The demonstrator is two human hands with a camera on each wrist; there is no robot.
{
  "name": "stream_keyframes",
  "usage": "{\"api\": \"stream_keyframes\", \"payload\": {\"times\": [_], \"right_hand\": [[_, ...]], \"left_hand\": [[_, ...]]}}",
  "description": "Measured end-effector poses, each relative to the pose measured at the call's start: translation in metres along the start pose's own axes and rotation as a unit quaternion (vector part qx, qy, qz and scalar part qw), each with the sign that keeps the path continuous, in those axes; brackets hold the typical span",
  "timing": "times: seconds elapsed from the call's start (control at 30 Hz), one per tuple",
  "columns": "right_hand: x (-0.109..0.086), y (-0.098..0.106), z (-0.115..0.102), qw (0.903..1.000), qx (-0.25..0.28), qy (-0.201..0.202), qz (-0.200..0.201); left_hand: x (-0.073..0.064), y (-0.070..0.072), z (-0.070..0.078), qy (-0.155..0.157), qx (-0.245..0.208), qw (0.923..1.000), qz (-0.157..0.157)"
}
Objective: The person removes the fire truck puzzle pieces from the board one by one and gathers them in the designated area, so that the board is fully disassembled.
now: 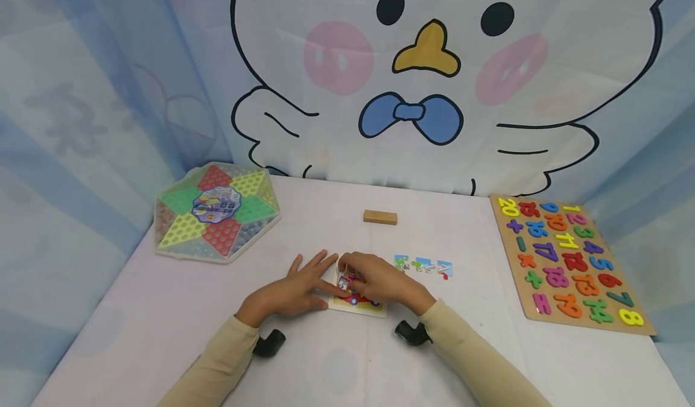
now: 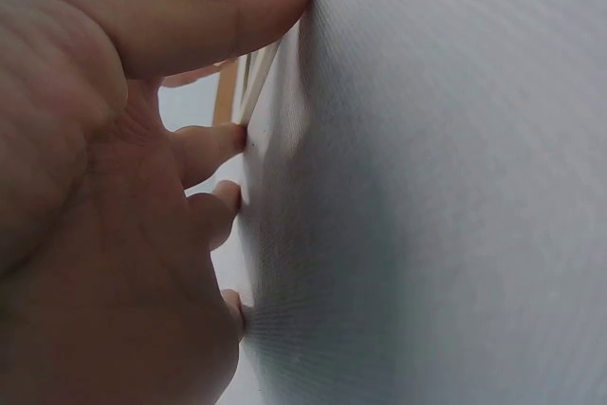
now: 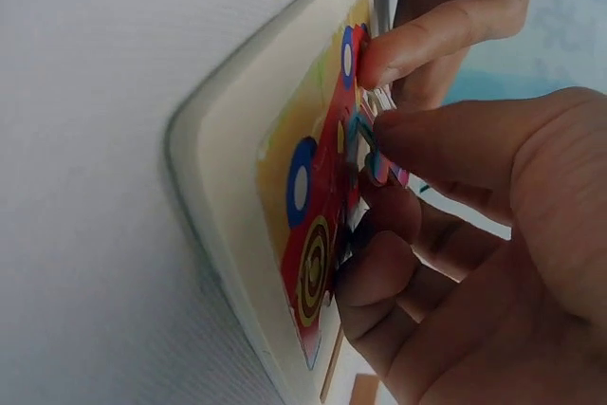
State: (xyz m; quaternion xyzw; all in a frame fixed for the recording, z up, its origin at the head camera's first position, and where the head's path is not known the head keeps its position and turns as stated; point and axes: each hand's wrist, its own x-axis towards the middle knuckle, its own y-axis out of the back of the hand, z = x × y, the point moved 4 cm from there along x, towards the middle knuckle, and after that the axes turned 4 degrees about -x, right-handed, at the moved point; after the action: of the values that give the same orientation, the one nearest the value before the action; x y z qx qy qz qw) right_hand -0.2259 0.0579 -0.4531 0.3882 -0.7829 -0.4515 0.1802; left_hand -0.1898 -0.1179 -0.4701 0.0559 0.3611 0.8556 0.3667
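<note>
"What does the head view give you?"

"A pale, square-cornered puzzle board (image 1: 356, 312) on white cloth (image 1: 336, 365), its glossy picture a red vehicle with blue wheels. The left hand (image 1: 301, 287) lies at its left side, fingers fanned wide; the right hand (image 1: 380, 279) arches over it, fingers bent."

"And around them?"

"Small printed pieces (image 1: 423, 265) in a row to the right, a smooth oblong wooden block (image 1: 380, 217) beyond, a number board (image 1: 519, 279) with chunky bright figures at far right, and a six-sided translucent game case (image 1: 217, 205) at far left."

"Does the left wrist view add anything?"

"The thumb set against the board's thin, pale edge, other fingertips down on the finely woven cloth. The printed face is out of sight there."

"The right wrist?"

"That one shows the grip the head view mostly hides: thumb and fingers pinching a shiny pink-and-teal piece (image 3: 382, 170), just over the picture. You also see the board's rounded corner, its thick plain border, and a yellow-and-black spiral near the blue wheels."

"Is the piece seated?"

"I can't tell; the fingers cover it."
</note>
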Motion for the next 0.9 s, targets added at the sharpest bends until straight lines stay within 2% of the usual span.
{"api": "stream_keyframes", "payload": {"times": [0.4, 0.67, 0.9], "right_hand": [[0.001, -0.001, -0.001, 0.9997, 0.005, 0.021, 0.007], [0.0, 0.002, 0.006, 0.9974, 0.066, 0.022, 0.019], [-0.011, 0.02, 0.014, 0.9951, 0.088, 0.012, 0.044]], "left_hand": [[0.0, -0.001, -0.001, -0.001, 0.0, 1.0, 0.003], [0.0, -0.001, -0.001, 0.0, 0.01, 1.0, 0.0], [0.001, -0.002, -0.002, 0.009, 0.015, 0.9999, -0.001]]}}
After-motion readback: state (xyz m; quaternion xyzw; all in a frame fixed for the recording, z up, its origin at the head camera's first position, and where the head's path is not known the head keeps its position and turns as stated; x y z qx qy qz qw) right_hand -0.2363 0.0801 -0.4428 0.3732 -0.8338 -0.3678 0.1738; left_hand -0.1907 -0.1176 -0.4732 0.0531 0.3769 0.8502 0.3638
